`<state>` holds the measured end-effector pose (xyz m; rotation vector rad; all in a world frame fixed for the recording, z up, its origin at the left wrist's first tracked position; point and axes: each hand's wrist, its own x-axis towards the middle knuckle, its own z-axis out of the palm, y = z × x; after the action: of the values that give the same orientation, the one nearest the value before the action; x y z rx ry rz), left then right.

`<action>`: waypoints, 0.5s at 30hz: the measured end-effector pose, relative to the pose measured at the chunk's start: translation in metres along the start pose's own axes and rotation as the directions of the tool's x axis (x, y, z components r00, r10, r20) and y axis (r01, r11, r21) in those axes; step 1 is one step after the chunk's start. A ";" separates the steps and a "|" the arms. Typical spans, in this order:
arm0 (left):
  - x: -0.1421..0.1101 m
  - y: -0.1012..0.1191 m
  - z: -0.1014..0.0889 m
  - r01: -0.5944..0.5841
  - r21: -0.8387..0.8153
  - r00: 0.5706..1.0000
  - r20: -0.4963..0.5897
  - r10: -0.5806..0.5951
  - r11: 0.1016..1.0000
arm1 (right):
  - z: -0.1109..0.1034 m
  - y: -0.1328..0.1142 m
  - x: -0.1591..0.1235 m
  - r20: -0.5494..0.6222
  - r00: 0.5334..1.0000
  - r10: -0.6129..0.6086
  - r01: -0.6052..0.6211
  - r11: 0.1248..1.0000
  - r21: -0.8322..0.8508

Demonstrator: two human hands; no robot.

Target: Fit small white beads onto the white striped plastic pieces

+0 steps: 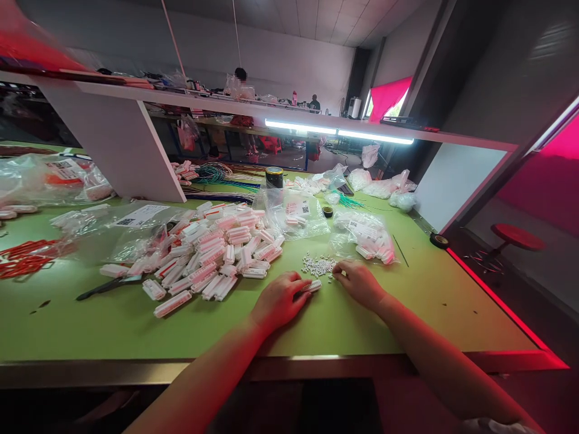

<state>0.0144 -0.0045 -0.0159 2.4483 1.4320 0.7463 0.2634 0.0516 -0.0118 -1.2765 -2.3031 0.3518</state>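
My left hand [281,300] is closed around a white plastic connector housing [313,286], whose right end sticks out past the fingers just above the green tabletop. To its right, my right hand [359,283] has thumb and fingertips pinched together at the edge of a pile of tiny white pieces [318,264]. Whatever sits in that pinch is too small or hidden to make out. A large heap of similar white housings [212,247], some looking pinkish, lies left of my left hand.
Bagged housings [364,235] and a thin dark rod [400,251] lie beyond my right hand. Black-handled scissors [106,287] rest by the heap. Tape rolls [274,176] and cable bundles [212,173] sit farther back, under a lamp-lit shelf [235,105]. A metal edge [316,363] borders the table.
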 end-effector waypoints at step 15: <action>0.002 0.001 0.006 0.052 -0.083 0.998 -0.025 -0.055 0.995 | 0.005 -0.032 -0.005 -0.004 0.980 -0.200 0.200 0.976 0.087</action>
<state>0.0186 -0.0031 -0.0201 2.3375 1.4408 0.8136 0.2397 0.0304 -0.0028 -0.9925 -2.3672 0.3811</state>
